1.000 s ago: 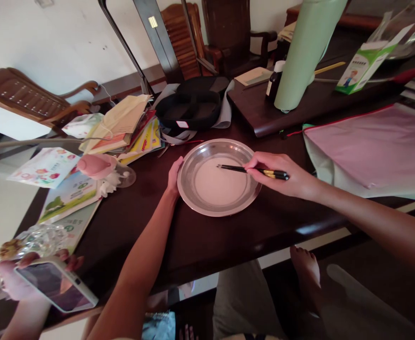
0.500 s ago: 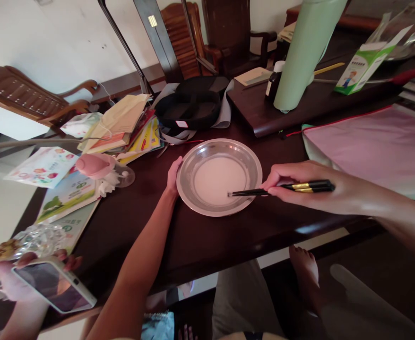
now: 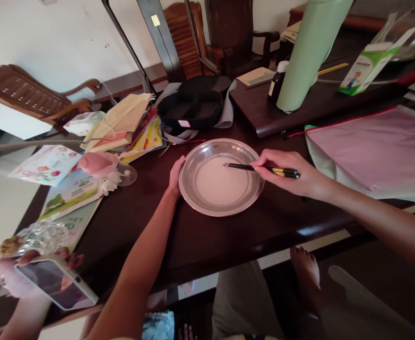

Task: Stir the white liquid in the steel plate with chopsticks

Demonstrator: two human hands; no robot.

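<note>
A round, shallow stainless-steel plate (image 3: 189,191) rests on the dark table, with a whitish layer (image 3: 221,186), perhaps liquid, over its bottom. At its left rim my left hand (image 3: 175,174) grips the edge, most of its fingers hidden behind the plate. Black chopsticks (image 3: 281,172) with gold bands are pinched in my right hand (image 3: 285,172) beyond the right rim. Their tips reach over the upper middle of the whitish layer; whether they touch it I cannot tell.
On the left, another person's hands (image 3: 12,276) hold a phone (image 3: 62,283). A pink-topped bottle (image 3: 99,165), books (image 3: 73,193) and a black case (image 3: 193,111) lie around the plate. A green flask (image 3: 310,56) stands back right, beyond a pink zip folder (image 3: 363,146).
My right hand and the chopsticks have moved up and left, carrying the tips from the lower right of the whitish layer to its upper middle. My left hand stays at the rim.
</note>
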